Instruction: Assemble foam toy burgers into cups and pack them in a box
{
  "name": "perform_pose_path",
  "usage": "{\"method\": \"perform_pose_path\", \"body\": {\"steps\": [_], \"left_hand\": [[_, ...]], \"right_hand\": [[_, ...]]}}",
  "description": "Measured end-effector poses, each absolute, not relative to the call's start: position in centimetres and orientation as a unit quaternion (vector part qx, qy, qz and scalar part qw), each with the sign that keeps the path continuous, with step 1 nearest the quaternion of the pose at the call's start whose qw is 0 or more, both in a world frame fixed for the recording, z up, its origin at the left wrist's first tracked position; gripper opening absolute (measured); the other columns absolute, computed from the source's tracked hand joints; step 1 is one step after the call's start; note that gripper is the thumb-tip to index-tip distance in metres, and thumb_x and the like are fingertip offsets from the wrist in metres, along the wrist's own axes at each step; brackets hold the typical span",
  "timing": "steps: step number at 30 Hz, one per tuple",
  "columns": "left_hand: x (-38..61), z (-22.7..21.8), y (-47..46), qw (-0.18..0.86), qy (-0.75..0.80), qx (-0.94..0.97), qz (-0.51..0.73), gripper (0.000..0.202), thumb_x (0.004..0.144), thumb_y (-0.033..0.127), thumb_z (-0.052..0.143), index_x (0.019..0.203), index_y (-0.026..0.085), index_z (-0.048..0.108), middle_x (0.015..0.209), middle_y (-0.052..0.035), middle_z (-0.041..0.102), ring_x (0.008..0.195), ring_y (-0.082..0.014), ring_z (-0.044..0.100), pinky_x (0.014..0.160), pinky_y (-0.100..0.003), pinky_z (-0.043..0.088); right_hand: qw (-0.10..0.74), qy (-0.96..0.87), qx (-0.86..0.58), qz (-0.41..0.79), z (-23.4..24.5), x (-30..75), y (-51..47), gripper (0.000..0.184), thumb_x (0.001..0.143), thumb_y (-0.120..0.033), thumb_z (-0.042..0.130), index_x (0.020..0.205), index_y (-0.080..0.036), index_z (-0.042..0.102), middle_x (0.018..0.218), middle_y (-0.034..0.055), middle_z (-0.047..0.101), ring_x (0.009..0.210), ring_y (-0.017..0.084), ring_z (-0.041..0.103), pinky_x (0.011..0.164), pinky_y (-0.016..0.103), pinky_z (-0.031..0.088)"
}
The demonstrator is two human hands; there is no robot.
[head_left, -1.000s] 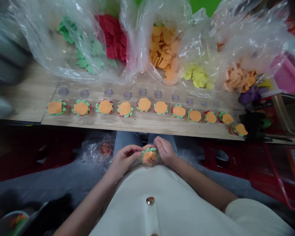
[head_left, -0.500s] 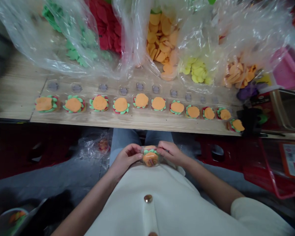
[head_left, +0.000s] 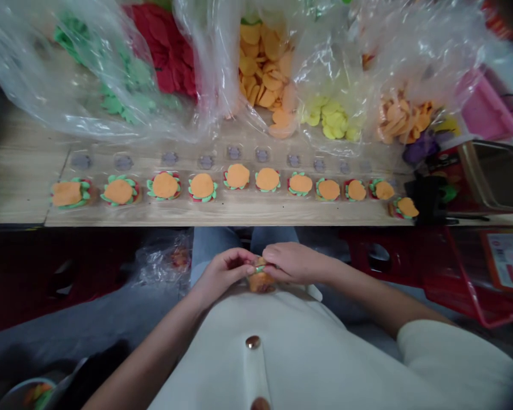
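Close to my body, over my lap, a small toy burger in a clear plastic case (head_left: 260,281) is held between both hands. My left hand (head_left: 227,272) pinches its left side with thumb and fingers. Across its top and right side lies my right hand (head_left: 291,263), fingers closed on it and hiding much of the green and the upper bun. On the table ahead is a row of several toy burgers (head_left: 238,176), each with an orange top, green leaf and red layer, sitting in open clear cases with their lids (head_left: 234,152) folded back.
Along the back of the wooden table (head_left: 188,215) lie plastic bags of green (head_left: 128,102), red (head_left: 166,48), orange (head_left: 265,68) and yellow pieces (head_left: 331,117). At right are a pink basket (head_left: 485,105) and a clear-lidded box (head_left: 496,176). A bucket (head_left: 29,393) stands lower left.
My right hand has moved left over the cased toy burger and now covers more of it. My left hand keeps its pinch. The view has shifted slightly.
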State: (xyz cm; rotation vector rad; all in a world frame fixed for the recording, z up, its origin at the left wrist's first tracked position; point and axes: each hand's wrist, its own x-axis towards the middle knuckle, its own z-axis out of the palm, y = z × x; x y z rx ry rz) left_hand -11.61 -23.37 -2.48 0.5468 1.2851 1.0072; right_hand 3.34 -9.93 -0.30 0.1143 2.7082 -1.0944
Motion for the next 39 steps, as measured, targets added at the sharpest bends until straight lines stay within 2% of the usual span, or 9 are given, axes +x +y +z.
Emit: {"method": "perform_pose_path", "body": {"steps": [4,11,16,21,25,28,31,34,39], "left_hand": [[-10.9,-2.7,-24.0,0.620,0.583,0.280,0.445,0.012,0.068,0.026,0.064,0.077,0.018,0.065,0.079,-0.0033,0.065,0.076,-0.0164,0.059,0.073,-0.030,0.046],[-10.5,-2.8,-23.9,0.537,0.611,0.419,0.403,0.011,0.073,0.027,0.059,0.076,0.022,0.068,0.078,-0.0038,0.066,0.075,-0.0173,0.059,0.070,-0.029,0.045],[-10.7,-2.9,-23.2,0.598,0.579,0.373,0.410,0.014,0.076,0.029,0.056,0.081,0.020,0.064,0.079,-0.0033,0.064,0.076,-0.0152,0.057,0.073,-0.027,0.045],[-12.1,-2.5,-22.1,0.622,0.564,0.304,0.449,0.014,0.075,0.030,0.059,0.081,0.018,0.059,0.100,-0.0068,0.058,0.097,-0.0184,0.052,0.079,-0.028,0.043],[-12.9,-2.3,-22.1,0.665,0.558,0.266,0.419,0.020,0.076,0.037,0.056,0.081,0.018,0.054,0.083,-0.0018,0.057,0.077,-0.0127,0.054,0.065,-0.022,0.044],[-13.4,-2.0,-21.9,0.655,0.557,0.297,0.414,0.036,0.065,0.032,0.069,0.095,0.019,0.054,0.094,-0.0031,0.058,0.086,-0.0151,0.055,0.076,-0.027,0.045],[-14.1,-1.0,-21.0,0.653,0.558,0.268,0.436,0.055,0.060,0.026,0.073,0.110,0.019,0.052,0.111,-0.0082,0.056,0.096,-0.0211,0.055,0.084,-0.034,0.045],[-14.8,0.5,-19.8,0.644,0.545,0.174,0.508,0.051,0.070,0.030,0.065,0.116,0.021,0.048,0.114,-0.0099,0.057,0.095,-0.0221,0.058,0.079,-0.035,0.048],[-14.0,1.6,-18.1,0.535,0.529,0.127,0.646,0.045,0.074,0.029,0.061,0.116,0.020,0.047,0.123,-0.0096,0.051,0.106,-0.0202,0.053,0.085,-0.030,0.046]], "right_hand": [[0.125,0.919,0.028,-0.374,-0.1,3.4,-10.3,0.008,0.077,-0.021,0.047,0.071,-0.019,0.052,0.065,-0.0006,0.053,0.055,0.012,0.041,0.051,0.024,0.024],[0.114,0.927,0.054,-0.354,-1.9,4.6,-11.9,0.013,0.079,-0.026,0.047,0.069,-0.019,0.052,0.062,-0.0007,0.052,0.055,0.012,0.042,0.052,0.025,0.024],[0.074,0.909,0.075,-0.404,-2.4,5.0,-11.2,0.016,0.081,-0.023,0.043,0.067,-0.019,0.048,0.063,-0.0012,0.049,0.058,0.011,0.041,0.055,0.023,0.027],[-0.039,0.824,0.286,-0.487,-3.8,4.3,-11.2,0.031,0.088,-0.036,0.036,0.063,-0.019,0.043,0.058,-0.0037,0.043,0.055,0.010,0.038,0.051,0.021,0.027],[-0.085,0.768,0.409,-0.485,-5.3,3.4,-12.3,0.037,0.088,-0.041,0.033,0.059,-0.019,0.041,0.052,-0.0051,0.038,0.051,0.010,0.035,0.049,0.021,0.026],[-0.092,0.792,0.375,-0.472,-5.3,1.7,-11.7,0.039,0.086,-0.042,0.038,0.054,-0.019,0.039,0.050,-0.0052,0.036,0.050,0.009,0.034,0.050,0.022,0.025],[-0.155,0.765,0.368,-0.506,-4.1,-0.2,-9.4,0.039,0.086,-0.046,0.038,0.058,-0.019,0.041,0.051,-0.0048,0.040,0.050,0.010,0.038,0.050,0.022,0.028],[-0.218,0.685,0.386,-0.578,-2.5,-1.1,-7.7,0.040,0.088,-0.050,0.031,0.065,-0.019,0.044,0.053,-0.0043,0.043,0.047,0.010,0.043,0.047,0.021,0.033],[-0.177,0.625,0.293,-0.702,-1.6,-1.3,-9.2,0.035,0.087,-0.049,0.034,0.073,-0.019,0.046,0.060,-0.0024,0.050,0.052,0.011,0.050,0.051,0.023,0.043]]}}
